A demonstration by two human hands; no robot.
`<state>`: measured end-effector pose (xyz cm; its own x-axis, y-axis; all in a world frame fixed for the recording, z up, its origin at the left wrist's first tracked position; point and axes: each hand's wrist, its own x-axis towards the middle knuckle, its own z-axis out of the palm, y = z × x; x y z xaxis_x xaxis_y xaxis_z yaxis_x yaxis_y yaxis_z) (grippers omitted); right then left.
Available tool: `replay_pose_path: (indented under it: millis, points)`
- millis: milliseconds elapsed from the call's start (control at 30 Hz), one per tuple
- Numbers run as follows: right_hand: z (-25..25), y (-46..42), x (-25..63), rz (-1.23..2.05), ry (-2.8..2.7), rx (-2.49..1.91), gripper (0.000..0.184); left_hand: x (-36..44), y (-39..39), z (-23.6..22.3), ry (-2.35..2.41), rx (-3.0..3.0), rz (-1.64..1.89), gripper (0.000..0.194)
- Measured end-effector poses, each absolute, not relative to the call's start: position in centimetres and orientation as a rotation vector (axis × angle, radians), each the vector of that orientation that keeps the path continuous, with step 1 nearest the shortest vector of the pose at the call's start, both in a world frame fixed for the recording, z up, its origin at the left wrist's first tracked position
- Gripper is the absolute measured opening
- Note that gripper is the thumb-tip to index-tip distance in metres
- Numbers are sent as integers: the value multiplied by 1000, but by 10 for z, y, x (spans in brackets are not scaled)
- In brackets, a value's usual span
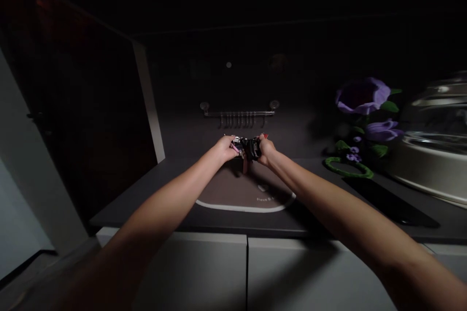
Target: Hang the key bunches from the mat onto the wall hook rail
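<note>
left hand (225,148) and right hand (266,150), each grip closed on a dark bunch of keys (247,148), hold it between them above the oval mat (226,194) on the tabletop (153,194), below the hook rail (239,114).

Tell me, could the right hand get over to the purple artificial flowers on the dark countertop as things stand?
Probably yes. The purple artificial flowers stand off to that side on the dark countertop with nothing between, but the right hand is occupied, sharing a small dark bunch of keys with the left hand.

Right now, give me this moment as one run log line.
left hand: grips key bunch | right hand: grips same bunch | below: mat on counter | behind: hook rail
</note>
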<state>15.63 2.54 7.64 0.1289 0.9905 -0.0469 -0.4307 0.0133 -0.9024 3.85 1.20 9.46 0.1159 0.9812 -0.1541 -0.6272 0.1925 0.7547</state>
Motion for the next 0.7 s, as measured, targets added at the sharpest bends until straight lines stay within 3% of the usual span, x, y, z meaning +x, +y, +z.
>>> replay_pose_path:
  millis: [133, 267, 400, 533, 700]
  points:
    - [53, 4, 184, 1373, -1128, -1104, 12, 10, -3, 64, 973, 982, 1101, 11]
    - [45, -1, 216, 1016, -1560, -1350, 13, -22, -8, 43, 1303, 1576, 1107, 30]
    - [43, -3, 231, 784, -1920, -1425, 42, -45, -11, 35, 1484, 2211, 820, 54]
    - [46, -10, 228, 554, -2192, -1489, 44, -58, -16, 40, 1387, 2333, 475, 73]
    - [66, -26, 204, 171, -2401, -1380, 41, -63, -28, 68, 1343, 2255, 494, 67]
